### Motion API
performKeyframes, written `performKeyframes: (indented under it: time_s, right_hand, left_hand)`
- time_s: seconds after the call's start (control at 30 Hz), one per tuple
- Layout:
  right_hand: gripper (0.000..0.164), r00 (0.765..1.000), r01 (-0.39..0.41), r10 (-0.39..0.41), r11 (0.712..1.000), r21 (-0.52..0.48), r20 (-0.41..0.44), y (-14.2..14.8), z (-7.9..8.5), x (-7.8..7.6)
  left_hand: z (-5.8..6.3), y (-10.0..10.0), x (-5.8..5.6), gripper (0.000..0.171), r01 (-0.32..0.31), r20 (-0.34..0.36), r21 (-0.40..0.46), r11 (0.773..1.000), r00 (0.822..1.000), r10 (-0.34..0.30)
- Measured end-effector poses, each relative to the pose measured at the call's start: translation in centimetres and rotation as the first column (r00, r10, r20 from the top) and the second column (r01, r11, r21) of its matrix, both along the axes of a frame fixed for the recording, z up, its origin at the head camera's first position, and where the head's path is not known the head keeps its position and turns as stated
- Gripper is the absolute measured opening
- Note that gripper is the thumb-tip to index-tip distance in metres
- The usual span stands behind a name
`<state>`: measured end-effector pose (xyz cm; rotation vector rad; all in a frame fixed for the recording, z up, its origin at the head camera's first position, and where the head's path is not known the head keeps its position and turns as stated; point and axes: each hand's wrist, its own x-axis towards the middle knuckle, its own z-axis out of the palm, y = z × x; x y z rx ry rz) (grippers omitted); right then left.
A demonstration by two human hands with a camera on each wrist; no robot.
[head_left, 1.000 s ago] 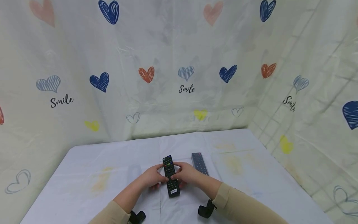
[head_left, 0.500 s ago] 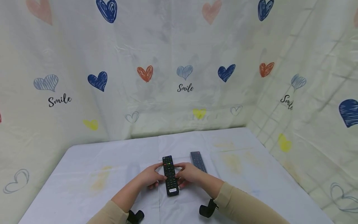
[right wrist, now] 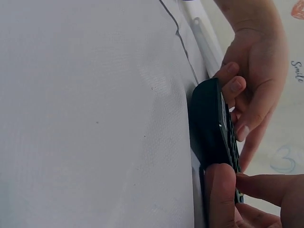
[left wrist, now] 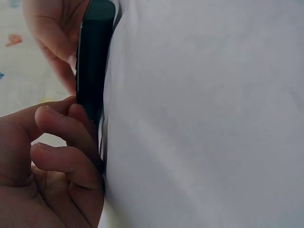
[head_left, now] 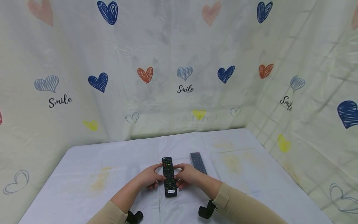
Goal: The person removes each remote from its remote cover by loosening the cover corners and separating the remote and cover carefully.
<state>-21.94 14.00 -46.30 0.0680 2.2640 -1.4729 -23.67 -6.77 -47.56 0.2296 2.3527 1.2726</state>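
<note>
A black remote control (head_left: 169,178) lies face up on the white-covered table, its labelled end toward me. My left hand (head_left: 149,178) holds its left edge, thumb and forefinger at the side of the keys. From the other side my right hand (head_left: 188,175) grips the right edge in much the same way. In the left wrist view the remote's dark side (left wrist: 95,52) sits right at the cloth, and the left middle fingers curl beside its end. The right wrist view has the right thumb and a finger (right wrist: 222,190) at the remote's side.
A second, grey remote control (head_left: 198,162) lies behind my right hand, partly covered by the wrist. Black wrist cameras (head_left: 207,210) hang below both forearms. A curtain (head_left: 167,46) printed with hearts rises behind the table (head_left: 92,161) and along its sides.
The remote control has turned slightly straighter between my hands. My right thumb has drawn back from over its keys to the right edge. The grey remote lies as before.
</note>
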Motion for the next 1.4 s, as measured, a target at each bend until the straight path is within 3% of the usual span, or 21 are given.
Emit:
performKeyframes:
  time_s: [0.2,0.37,0.6,0.77,0.9,1.07,1.23,1.4]
  right_hand:
    - [0.056,0.997,-0.038,0.038,0.999,0.012,-0.071,0.9,0.5,0.1]
    - [0.055,0.992,-0.048,0.05,0.999,0.016,-0.119,2.5,1.9,-0.3]
    - [0.05,0.991,-0.001,-0.002,1.0,-0.018,-0.131,6.3,3.3,-1.4]
    - [0.05,0.989,0.046,-0.043,0.999,0.021,-0.138,9.6,3.7,-1.8]
    - [0.051,0.991,0.055,-0.049,0.997,0.046,-0.121,12.0,3.2,-1.9]
    - [0.053,0.996,0.005,-0.001,0.999,0.039,-0.093,14.0,2.4,-1.9]
    - [0.054,0.996,-0.019,0.02,1.0,0.017,-0.083,14.7,1.6,-2.0]
    - [0.052,0.998,0.011,-0.008,0.999,0.04,-0.07,14.5,0.9,-2.1]
  left_hand:
    - [0.6,-0.3,0.0,0.071,-0.053,-0.043,0.022,0.998,0.998,0.054]
    - [1.8,0.3,-0.1,0.065,-0.087,-0.05,0.114,0.99,0.994,0.093]
    - [2.7,3.5,0.2,0.062,-0.052,0.006,0.262,0.964,0.999,0.052]
    - [3.0,6.7,0.5,0.065,-0.047,0.07,0.321,0.946,0.997,0.026]
    - [2.9,8.8,0.6,0.064,-0.039,0.1,0.308,0.951,0.995,0.008]
    - [2.5,10.5,0.6,0.062,-0.016,0.12,0.257,0.966,0.993,-0.015]
    - [2.3,11.5,0.6,0.062,-0.006,0.169,0.24,0.971,0.985,-0.036]
    - [2.2,12.1,0.8,0.067,-0.001,0.205,0.213,0.977,0.978,-0.044]
